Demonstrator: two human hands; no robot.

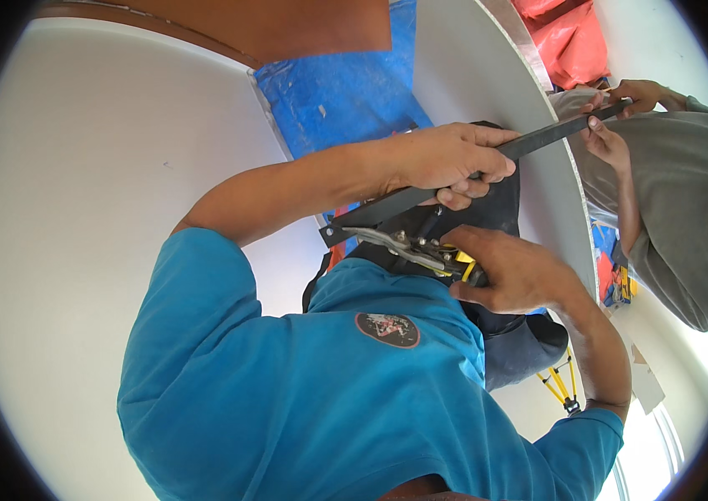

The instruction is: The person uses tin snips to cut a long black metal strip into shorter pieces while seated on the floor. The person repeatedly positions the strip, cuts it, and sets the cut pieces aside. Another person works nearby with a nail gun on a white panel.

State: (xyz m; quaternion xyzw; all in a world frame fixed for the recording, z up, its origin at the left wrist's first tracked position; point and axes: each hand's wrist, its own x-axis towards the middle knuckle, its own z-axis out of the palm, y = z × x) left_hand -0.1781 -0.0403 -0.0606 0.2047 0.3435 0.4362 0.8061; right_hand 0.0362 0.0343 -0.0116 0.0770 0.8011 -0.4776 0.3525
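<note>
A long dark metal strip (550, 138) runs slantwise across the view, from near my chest toward the upper right. My left hand (458, 159) is closed around the middle of it. In my right hand (521, 263), fingers wrapped about the handles, is a pair of metal snips (396, 242) with yellow and black grips. Their jaws reach left to the near end of the strip, just below it; whether they touch it I cannot tell. Another person's two hands (613, 134) hold the strip's far end.
A curved white panel edge (567, 159) stands between me and the other person, who wears grey (671, 184). Beyond my left arm is a white wall (112, 209). Blue sheeting (337, 92) lies under a brown board (321, 29); a yellow-framed stand (561, 384) is at lower right.
</note>
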